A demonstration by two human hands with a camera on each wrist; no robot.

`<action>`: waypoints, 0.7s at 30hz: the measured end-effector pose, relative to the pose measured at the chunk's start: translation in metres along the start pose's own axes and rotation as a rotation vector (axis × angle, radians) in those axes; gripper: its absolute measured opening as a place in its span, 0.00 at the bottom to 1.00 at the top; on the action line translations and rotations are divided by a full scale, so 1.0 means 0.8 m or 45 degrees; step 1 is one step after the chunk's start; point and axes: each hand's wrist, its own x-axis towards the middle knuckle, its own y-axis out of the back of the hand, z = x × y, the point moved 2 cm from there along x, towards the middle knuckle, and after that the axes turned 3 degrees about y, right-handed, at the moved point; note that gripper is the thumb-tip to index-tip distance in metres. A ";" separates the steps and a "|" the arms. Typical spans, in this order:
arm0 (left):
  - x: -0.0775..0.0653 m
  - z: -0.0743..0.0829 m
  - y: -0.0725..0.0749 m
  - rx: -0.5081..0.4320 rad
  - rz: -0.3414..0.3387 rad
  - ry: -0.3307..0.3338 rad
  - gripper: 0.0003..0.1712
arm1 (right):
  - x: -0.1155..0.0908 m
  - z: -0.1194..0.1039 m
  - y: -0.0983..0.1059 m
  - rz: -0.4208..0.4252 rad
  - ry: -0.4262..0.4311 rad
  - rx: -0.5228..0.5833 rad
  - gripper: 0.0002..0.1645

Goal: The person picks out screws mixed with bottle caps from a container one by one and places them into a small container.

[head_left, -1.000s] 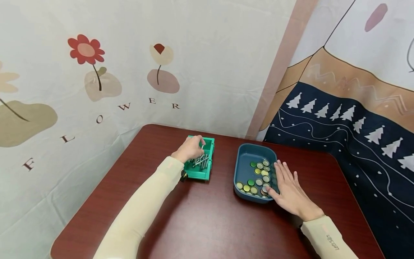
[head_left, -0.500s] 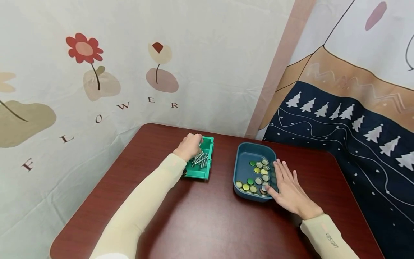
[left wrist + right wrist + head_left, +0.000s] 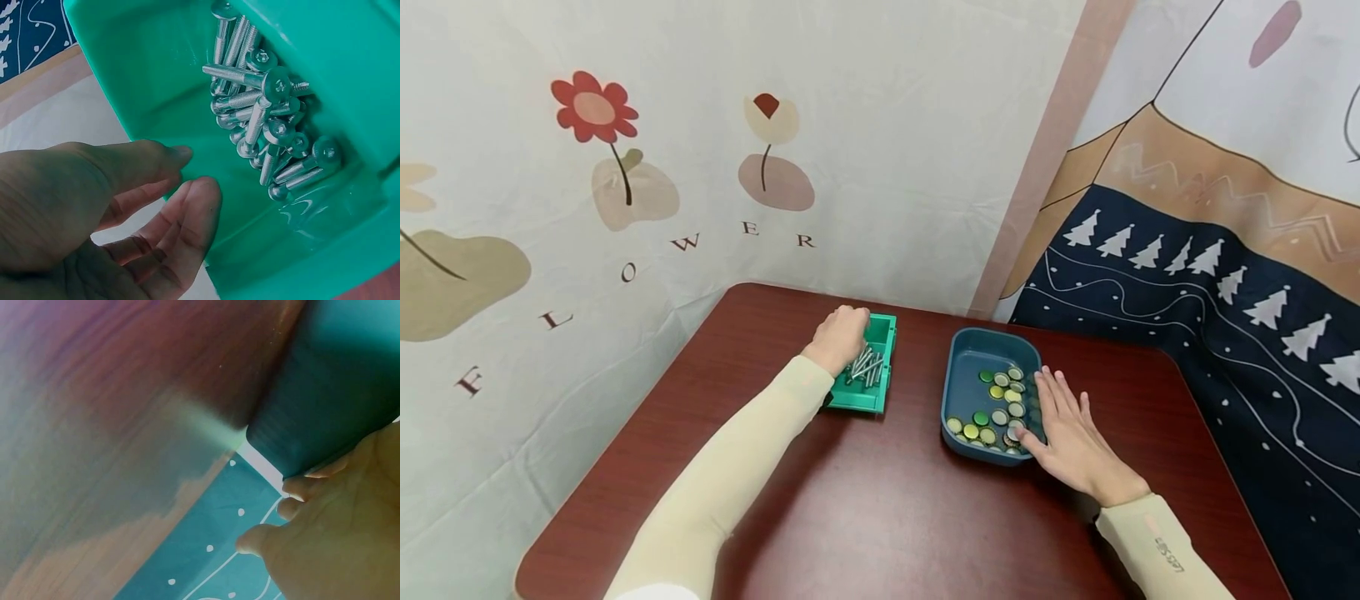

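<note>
My left hand (image 3: 839, 337) is over the left side of a green plastic bin (image 3: 859, 402). In the left wrist view, the thumb and the bent fingers of this hand (image 3: 144, 206) stand a little apart, with nothing visible between them. Several silver flat-headed bolts (image 3: 262, 94) lie piled in the bin, beside the fingertips. My right hand (image 3: 1078, 446) lies with straight fingers along the right wall of a blue tray (image 3: 951, 392). Its thumb reaches over the rim near several bottle caps (image 3: 981, 418), which are green, yellow and silvery. The fingers touch the tray's outer side.
Both containers stand toward the back of a dark red-brown table (image 3: 850, 508). A pale printed cloth (image 3: 895, 167) hangs behind it, and a navy cloth with white trees (image 3: 1195, 308) hangs at the right. A strip of table separates bin and tray.
A second ago a silver bolt-like piece showed at my left fingertips; it is not visible now. The left hand has shifted slightly toward the back. My right hand stays on the tray.
</note>
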 end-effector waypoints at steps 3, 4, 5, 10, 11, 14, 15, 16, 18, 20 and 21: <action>-0.001 0.000 -0.002 0.003 0.004 -0.023 0.18 | -0.002 0.000 0.001 0.001 -0.008 0.008 0.62; -0.002 0.000 -0.003 0.004 0.007 -0.030 0.18 | -0.003 0.000 0.001 0.001 -0.011 0.010 0.62; -0.002 0.000 -0.004 0.002 0.015 -0.038 0.18 | -0.004 0.001 0.002 -0.001 -0.015 0.013 0.62; -0.013 -0.002 -0.004 0.005 0.086 -0.102 0.16 | -0.006 0.000 0.003 0.014 -0.016 0.005 0.62; -0.016 -0.002 -0.003 0.008 0.103 -0.118 0.16 | -0.007 -0.001 0.002 0.020 -0.015 0.004 0.62; -0.027 -0.006 0.000 0.016 0.149 -0.159 0.16 | -0.006 -0.001 0.001 0.030 -0.012 -0.001 0.62; -0.031 -0.007 0.001 0.013 0.165 -0.174 0.16 | -0.005 -0.001 0.001 0.032 -0.015 -0.001 0.63; -0.034 -0.009 0.002 0.010 0.175 -0.182 0.17 | -0.004 -0.001 0.000 0.040 -0.011 -0.004 0.63; -0.041 -0.013 0.005 0.006 0.197 -0.190 0.20 | -0.002 0.000 0.000 0.061 -0.001 -0.009 0.64; -0.047 -0.018 0.006 0.003 0.212 -0.195 0.24 | 0.000 -0.001 0.001 0.099 0.011 -0.003 0.65; -0.050 -0.021 0.007 0.001 0.213 -0.193 0.27 | 0.000 -0.001 0.002 0.122 0.015 -0.004 0.66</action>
